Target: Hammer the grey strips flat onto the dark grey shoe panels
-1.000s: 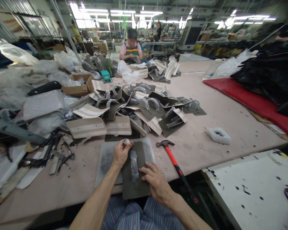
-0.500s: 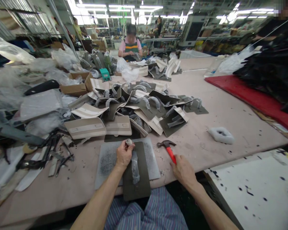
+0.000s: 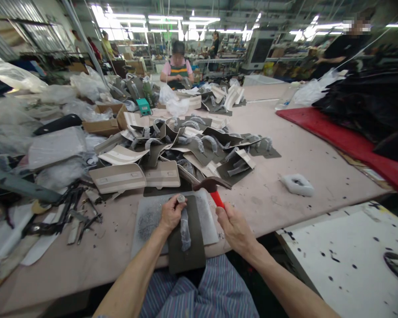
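Note:
My left hand (image 3: 170,214) is closed around a short tool with a round metal top (image 3: 181,199), held upright at the upper end of a dark olive panel (image 3: 187,251). A plastic-wrapped handle (image 3: 185,232) lies along that panel. Under the panel's upper part is a grey speckled plate (image 3: 147,221); its lower end hangs over the table edge by my lap. My right hand (image 3: 234,225) grips the red handle of a hammer (image 3: 216,198), its dark head raised just to the right of and above my left hand.
Beyond the plate spreads a pile of panels with wrapped handles (image 3: 199,145). Loose tools (image 3: 82,216) lie at left. To the right are a white foam-like ring (image 3: 297,184), a red sheet (image 3: 338,137) and a white board (image 3: 348,251). A person (image 3: 178,70) sits across the table.
My right hand has lifted the hammer off to the left, closer to my left hand. My left hand still holds the short tool. The camera view has shifted slightly.

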The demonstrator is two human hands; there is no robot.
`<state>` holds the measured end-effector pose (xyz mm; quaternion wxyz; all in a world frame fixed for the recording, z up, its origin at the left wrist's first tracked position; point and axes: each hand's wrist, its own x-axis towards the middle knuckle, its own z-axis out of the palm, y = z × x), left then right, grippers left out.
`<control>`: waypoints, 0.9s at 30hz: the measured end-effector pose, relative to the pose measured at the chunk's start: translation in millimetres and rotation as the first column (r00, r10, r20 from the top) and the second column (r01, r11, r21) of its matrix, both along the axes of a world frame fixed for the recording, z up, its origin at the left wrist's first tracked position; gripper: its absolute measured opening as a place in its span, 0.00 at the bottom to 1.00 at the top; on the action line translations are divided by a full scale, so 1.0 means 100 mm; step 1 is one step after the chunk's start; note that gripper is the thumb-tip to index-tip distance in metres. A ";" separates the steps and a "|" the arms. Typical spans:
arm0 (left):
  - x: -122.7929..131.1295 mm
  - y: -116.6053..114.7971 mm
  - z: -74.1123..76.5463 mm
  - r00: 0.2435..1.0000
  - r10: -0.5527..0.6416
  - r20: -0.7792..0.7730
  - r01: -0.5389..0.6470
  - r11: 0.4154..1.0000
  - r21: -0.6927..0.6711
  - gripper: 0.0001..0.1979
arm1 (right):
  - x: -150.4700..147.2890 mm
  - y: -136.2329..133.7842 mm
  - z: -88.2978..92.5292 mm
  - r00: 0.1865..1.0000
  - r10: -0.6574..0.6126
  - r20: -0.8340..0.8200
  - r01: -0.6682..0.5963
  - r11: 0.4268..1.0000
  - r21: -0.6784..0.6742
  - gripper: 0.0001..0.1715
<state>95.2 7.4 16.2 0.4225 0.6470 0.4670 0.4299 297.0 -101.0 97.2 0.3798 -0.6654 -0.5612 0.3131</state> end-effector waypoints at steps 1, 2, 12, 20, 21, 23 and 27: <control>-0.01 0.01 0.00 1.000 -0.015 -0.004 0.015 1.000 0.000 0.08 | -0.05 0.05 0.08 0.987 0.023 0.158 -0.035 0.997 0.074 0.19; -0.01 0.02 0.00 1.000 -0.026 -0.010 0.026 1.000 0.001 0.08 | -0.09 0.11 0.15 0.952 0.046 0.303 -0.080 0.992 0.098 0.17; -0.02 0.03 -0.10 1.000 -0.031 -0.006 0.031 0.999 -0.008 0.09 | -0.15 0.42 0.87 0.890 -0.122 0.439 -0.055 0.928 0.368 0.17; -0.02 0.04 -0.09 0.996 -0.031 -0.081 0.033 0.999 0.025 0.10 | 0.00 0.35 0.24 0.767 0.297 0.568 -0.258 0.954 -0.150 0.14; -0.03 0.04 -0.10 0.997 -0.029 -0.076 0.031 0.999 0.032 0.11 | 0.07 0.35 0.17 0.781 0.299 0.549 -0.241 0.954 -0.176 0.15; -0.03 0.04 -0.12 0.998 -0.032 -0.059 0.034 0.999 0.037 0.10 | 0.23 0.35 0.02 0.826 0.273 0.494 -0.177 0.956 -0.232 0.19; -0.04 0.04 -0.14 0.999 -0.033 -0.040 0.034 0.999 0.029 0.09 | 0.48 0.27 -0.36 0.849 0.194 0.491 -0.017 0.940 -0.342 0.20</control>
